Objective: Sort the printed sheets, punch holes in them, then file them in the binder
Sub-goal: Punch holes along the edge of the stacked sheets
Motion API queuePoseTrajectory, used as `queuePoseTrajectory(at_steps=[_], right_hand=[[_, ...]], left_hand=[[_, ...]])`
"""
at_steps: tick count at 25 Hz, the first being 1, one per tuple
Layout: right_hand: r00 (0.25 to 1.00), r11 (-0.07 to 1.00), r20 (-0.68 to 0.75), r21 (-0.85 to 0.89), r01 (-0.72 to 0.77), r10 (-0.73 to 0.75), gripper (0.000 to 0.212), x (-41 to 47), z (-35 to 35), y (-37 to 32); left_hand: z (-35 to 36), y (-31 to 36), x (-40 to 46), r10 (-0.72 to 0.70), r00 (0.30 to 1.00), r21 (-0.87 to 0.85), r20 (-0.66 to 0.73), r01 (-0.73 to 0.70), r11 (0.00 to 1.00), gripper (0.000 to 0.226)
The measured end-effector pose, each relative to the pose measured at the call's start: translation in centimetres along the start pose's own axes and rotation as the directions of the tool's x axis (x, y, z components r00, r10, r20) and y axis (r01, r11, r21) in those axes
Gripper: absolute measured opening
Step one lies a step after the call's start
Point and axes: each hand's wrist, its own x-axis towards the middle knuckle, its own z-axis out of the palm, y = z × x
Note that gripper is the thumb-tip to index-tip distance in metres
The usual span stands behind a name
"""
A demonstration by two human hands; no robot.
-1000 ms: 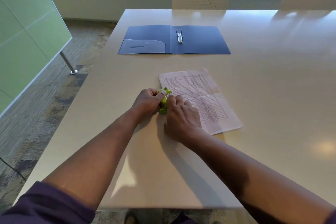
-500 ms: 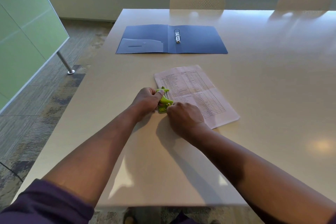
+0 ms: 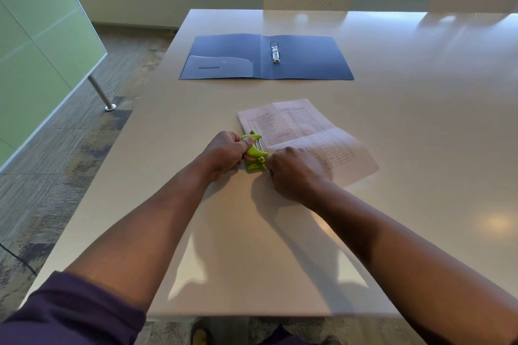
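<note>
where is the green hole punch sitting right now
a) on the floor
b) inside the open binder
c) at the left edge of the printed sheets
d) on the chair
c: the green hole punch sits on the left edge of the printed sheets, gripped by the left hand, well short of the binder.

Dark purple sleeve [image 3: 70, 314] pushed up, forearms bare.

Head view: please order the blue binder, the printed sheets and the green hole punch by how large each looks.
1. Blue binder, lying open, looks largest, though it lies farthest away.
2. Printed sheets, partly hidden by the right hand.
3. Green hole punch, clearly smallest, partly covered by the left hand.
</note>
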Motion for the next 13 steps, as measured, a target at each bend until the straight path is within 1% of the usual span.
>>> queuePoseTrajectory(at_steps=[4, 7, 10, 11, 13], right_hand=[[1.000, 0.996, -0.019, 0.088, -0.021, 0.022, 0.021, 0.1, 0.2, 1.0], [0.999, 0.984, -0.003, 0.171, -0.044, 0.045, 0.021, 0.3, 0.4, 1.4], [0.997, 0.947, 0.043, 0.313, -0.068, 0.058, 0.020, 0.0, 0.5, 1.7], [0.995, 0.917, 0.062, 0.386, -0.097, 0.079, 0.025, -0.1, 0.4, 2.0], [0.982, 0.848, 0.069, 0.497, -0.186, 0.175, 0.040, -0.5, 0.2, 3.0]], left_hand=[[0.0, 0.4, -0.4, -0.008, 1.000, -0.026, 0.019, 0.009, 1.000, 0.028], [-0.1, 0.4, -0.5, -0.019, 0.999, -0.022, 0.028, 0.020, 1.000, 0.029], [-0.1, 0.4, -0.6, -0.009, 1.000, 0.002, 0.027, 0.009, 1.000, 0.032], [-0.2, 0.4, -0.5, -0.007, 1.000, 0.006, 0.023, 0.006, 1.000, 0.033], [-0.3, 0.3, -0.5, -0.003, 1.000, 0.009, 0.021, 0.003, 1.000, 0.033]])
